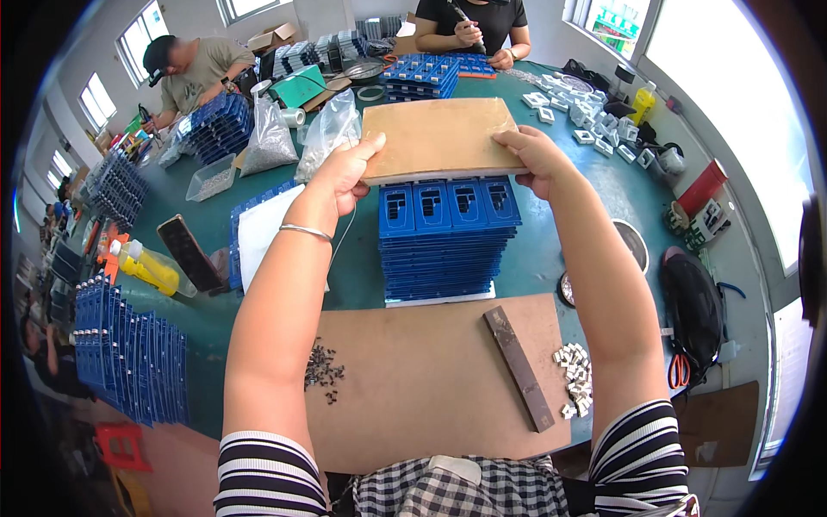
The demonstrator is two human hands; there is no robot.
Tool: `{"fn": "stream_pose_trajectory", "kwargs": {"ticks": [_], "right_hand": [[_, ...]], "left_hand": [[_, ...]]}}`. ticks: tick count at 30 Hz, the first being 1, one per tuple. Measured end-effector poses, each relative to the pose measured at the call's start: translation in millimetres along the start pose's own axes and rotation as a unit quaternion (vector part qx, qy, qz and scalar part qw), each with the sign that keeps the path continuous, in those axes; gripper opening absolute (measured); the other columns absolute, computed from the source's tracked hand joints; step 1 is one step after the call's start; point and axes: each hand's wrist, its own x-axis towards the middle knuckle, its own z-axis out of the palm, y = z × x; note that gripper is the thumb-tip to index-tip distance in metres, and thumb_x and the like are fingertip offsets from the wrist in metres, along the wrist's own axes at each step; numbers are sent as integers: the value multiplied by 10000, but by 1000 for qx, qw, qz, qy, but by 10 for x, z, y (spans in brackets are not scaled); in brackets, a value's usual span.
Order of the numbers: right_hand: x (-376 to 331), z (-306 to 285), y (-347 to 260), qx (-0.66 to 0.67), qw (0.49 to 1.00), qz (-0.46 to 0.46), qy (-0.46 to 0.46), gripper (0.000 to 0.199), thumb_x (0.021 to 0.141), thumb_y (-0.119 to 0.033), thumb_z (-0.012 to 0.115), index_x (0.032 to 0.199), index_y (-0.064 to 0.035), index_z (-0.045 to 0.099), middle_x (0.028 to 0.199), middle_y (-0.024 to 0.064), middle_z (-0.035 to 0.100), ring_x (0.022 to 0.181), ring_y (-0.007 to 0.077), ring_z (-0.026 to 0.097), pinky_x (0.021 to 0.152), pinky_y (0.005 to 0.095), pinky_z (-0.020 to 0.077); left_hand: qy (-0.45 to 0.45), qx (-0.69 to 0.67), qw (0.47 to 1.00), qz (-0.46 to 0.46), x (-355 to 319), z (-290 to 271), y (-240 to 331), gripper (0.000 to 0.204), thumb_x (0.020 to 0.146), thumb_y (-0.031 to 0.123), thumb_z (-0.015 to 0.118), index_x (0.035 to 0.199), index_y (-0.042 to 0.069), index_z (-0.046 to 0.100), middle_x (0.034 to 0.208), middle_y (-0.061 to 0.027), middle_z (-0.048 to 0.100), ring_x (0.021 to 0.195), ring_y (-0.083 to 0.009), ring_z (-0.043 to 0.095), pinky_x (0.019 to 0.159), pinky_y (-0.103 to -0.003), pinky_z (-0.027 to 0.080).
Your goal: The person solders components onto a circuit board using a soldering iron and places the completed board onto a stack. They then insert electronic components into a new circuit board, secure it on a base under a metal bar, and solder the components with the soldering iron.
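Both arms reach forward, and between them I hold a tan rectangular board (439, 133) with a pale layer along its underside. My left hand (349, 172) grips its left edge, thumb on top. At the right edge my right hand (536, 159) has its thumb on top and fingers below. Directly under the board stands a tall stack of blue circuit boards (448, 250); whether the board touches the stack is hard to tell. Nearer me lies a brown work mat (413, 370) bearing a dark bar (519, 369), small black parts (322, 366) and small silvery metal parts (575, 379).
Left are a phone (189, 252), a yellow-liquid bottle (153, 269) and blue board stacks (129, 353). Clear bags (269, 138) stand farther back. White parts (594, 116), a red roll (702, 188) and a black bag (694, 314) lie right. Two people work across the table.
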Motion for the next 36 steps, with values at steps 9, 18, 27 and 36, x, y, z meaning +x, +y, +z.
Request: {"fn": "stream_pose_trajectory", "kwargs": {"ticks": [9, 18, 27, 36], "right_hand": [[-578, 11, -376, 65, 994, -74, -43, 409, 919, -264, 658, 1255, -71, 529, 1078, 73, 646, 947, 163, 633, 820, 363, 512], [-1810, 266, -808, 139, 965, -191, -116, 374, 948, -208, 647, 1224, 16, 531, 1057, 107, 639, 893, 152, 657, 732, 320, 562], [-2944, 1248, -58, 222, 940, -153, -210, 463, 934, -156, 637, 1293, 70, 453, 1129, 144, 621, 936, 193, 665, 758, 326, 584], [-3443, 1393, 1192, 153, 973, 0, -175, 620, 971, -289, 632, 1426, -7, 320, 1247, 165, 564, 1092, 229, 621, 819, 392, 583]], "left_hand": [[-59, -114, 991, 19, -631, -44, 361, 222, 974, 374, 612, 1013, 156, 622, 744, 49, 587, 502, -31, 428, 402, -187, 260], [-179, -242, 939, 168, -2132, -441, 751, 370, 1073, 400, 398, 1125, 101, 608, 853, -15, 661, 518, -63, 520, 413, -171, 376], [-129, -441, 811, 361, -3296, -125, -618, 512, 1025, 360, 486, 1424, 41, 450, 1361, -189, 554, 1049, -298, 670, 833, -429, 606], [-66, -594, 766, 237, -3827, 261, -1619, 584, 1073, 439, 338, 1505, 46, 331, 1479, -175, 441, 1345, -331, 463, 1133, -442, 399]]}}
